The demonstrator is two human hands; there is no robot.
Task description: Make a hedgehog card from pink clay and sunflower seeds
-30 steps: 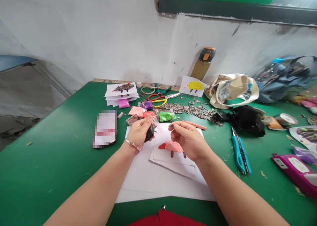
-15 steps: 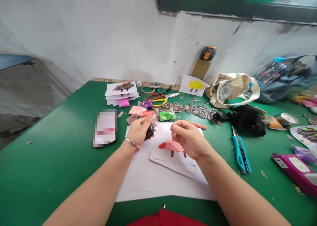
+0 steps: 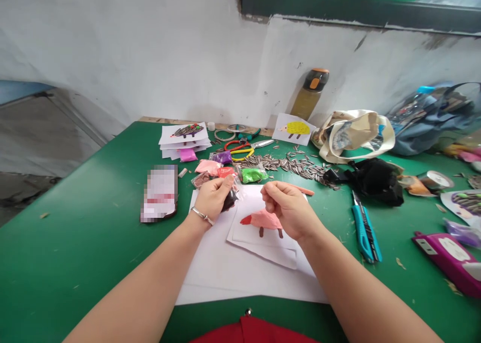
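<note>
My left hand [image 3: 211, 201] is closed around a small plastic packet of black clay [image 3: 230, 200], its clear edge sticking out towards the right. Level with it, my right hand [image 3: 287, 205] is pinched, thumb against fingers; whatever may be between the tips is too small to make out. Beneath the right hand lies a paper card [image 3: 248, 240] bearing a pink clay animal [image 3: 265, 219] with a red snout and brown legs. The card rests on larger white sheets [image 3: 225, 278]. Packets of green clay [image 3: 254, 175], peach clay [image 3: 208, 167] and purple clay [image 3: 222, 157] lie just beyond.
Sunflower seeds [image 3: 300, 167] are scattered behind the sheets, near scissors [image 3: 248, 151]. A teal utility knife [image 3: 365, 228], blade out, and a magenta case [image 3: 449, 263] lie right. A phone [image 3: 160, 194] lies left. A bottle [image 3: 310, 95] and cloth bag [image 3: 353, 137] stand by the wall.
Both hands stay almost in place. My right hand's fingers have curled slightly and shifted a little; my left hand keeps hold of the black clay packet.
</note>
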